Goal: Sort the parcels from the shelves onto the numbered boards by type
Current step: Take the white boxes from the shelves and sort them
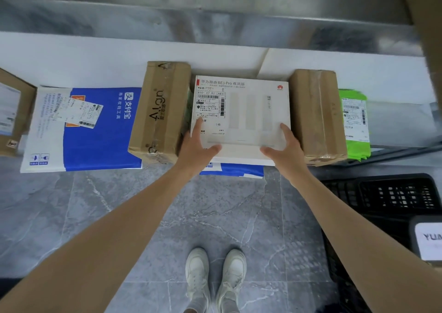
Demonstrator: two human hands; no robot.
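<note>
**Both Hands Laid on White Router Box Between Two Cartons**

A flat white cardboard box with a shipping label [248,111] lay on a white board [95,59], set between two brown taped cartons. The left carton [162,111] touched its left edge, and the right carton [315,116] stood just beside its right edge. The white box rested on top of a blue-and-white flat parcel [239,170], whose near edge showed beneath it.

The left hand [198,145] rested on the box's near left corner, forefinger straight over the label and thumb stretched along the near edge. The right hand [284,147] rested on the near right corner in the same way. Neither hand was clenched; the visible fingers lay straight on the lid.

Further left lay a larger blue-and-white flat parcel [88,130], and at the far right a green plastic mailer bag [355,126]. A black plastic crate [394,197] sat on the grey marbled floor [95,217] near right.
</note>
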